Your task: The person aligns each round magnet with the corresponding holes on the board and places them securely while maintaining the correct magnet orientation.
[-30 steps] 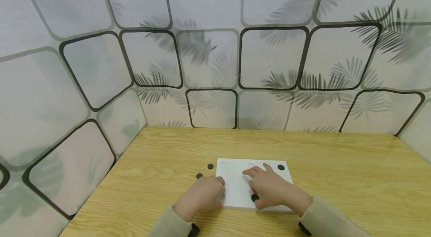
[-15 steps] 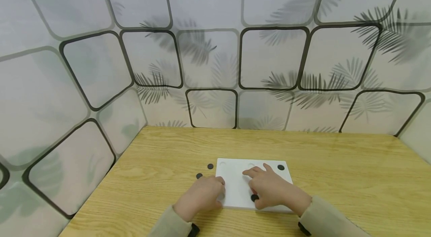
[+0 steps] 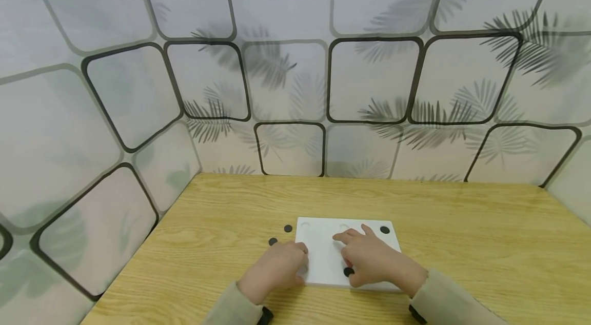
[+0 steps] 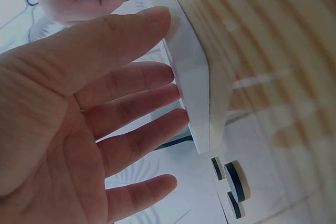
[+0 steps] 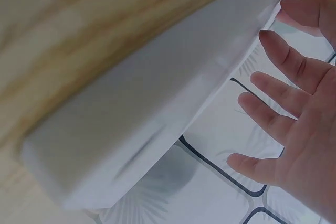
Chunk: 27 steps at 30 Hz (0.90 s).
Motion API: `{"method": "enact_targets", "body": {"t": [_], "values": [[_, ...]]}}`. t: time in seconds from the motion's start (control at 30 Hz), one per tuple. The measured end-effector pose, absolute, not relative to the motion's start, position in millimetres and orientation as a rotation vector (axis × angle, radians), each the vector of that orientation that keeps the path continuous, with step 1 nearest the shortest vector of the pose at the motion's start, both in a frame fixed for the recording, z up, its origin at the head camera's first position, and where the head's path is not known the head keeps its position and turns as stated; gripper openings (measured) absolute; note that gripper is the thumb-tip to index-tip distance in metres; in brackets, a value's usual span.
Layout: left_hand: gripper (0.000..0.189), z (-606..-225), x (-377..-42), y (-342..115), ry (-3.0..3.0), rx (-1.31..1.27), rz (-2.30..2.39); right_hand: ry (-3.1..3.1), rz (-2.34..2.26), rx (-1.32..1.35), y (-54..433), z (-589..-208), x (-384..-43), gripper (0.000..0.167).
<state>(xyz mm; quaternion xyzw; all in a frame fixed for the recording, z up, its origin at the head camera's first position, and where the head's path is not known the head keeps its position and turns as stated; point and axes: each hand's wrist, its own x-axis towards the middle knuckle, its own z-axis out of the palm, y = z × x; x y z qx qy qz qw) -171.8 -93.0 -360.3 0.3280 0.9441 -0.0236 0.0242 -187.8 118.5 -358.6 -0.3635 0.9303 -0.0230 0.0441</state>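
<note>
A white rectangular board (image 3: 322, 256) with shallow round recesses lies on the wooden table. My left hand (image 3: 279, 266) rests at its left end. In the left wrist view the thumb touches the board's front side, and the fairly straight fingers (image 4: 142, 129) meet its top edge. My right hand (image 3: 371, 258) is over the board's right half, thumb and index finger at a black disc (image 3: 348, 271), the other fingers spread. That disc sits between the two fingertips; how firmly it is pinched cannot be seen. Another black disc (image 3: 385, 230) lies in the far right corner recess.
Left of the board lie loose black discs (image 3: 288, 228), (image 4: 236, 182), one of them partly behind my left hand. Round recesses (image 3: 305, 225) show along the board's far edge. The table (image 3: 461, 232) ends at a wall (image 3: 291, 84) covered with a leaf and square pattern.
</note>
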Motion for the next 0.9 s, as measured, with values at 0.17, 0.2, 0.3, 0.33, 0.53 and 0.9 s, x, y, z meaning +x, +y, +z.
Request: {"method": "enact_targets", "body": {"t": [0.17, 0.2, 0.3, 0.33, 0.53, 0.9], "values": [[0.022, -359, -171, -93, 2.922, 1.014, -0.087, 2.841, -0.118, -1.144, 121, -357, -186, 0.022], [0.021, -359, -171, -93, 2.921, 1.013, -0.089, 2.843, -0.136, -1.159, 122, -356, -186, 0.020], [0.021, -359, -171, -93, 2.920, 1.016, -0.091, 2.856, -0.183, -1.202, 125, -354, -185, 0.015], [0.021, -359, -172, -93, 2.918, 1.018, -0.088, 2.862, -0.205, -1.214, 126, -354, -184, 0.014], [0.020, -360, -172, -94, 2.910, 1.036, -0.071, 2.881, -0.399, -1.265, 134, -350, -179, 0.011], [0.021, -361, -173, -95, 2.914, 1.039, -0.068, 2.940, -0.522, -1.323, 146, -345, -170, 0.010]]}}
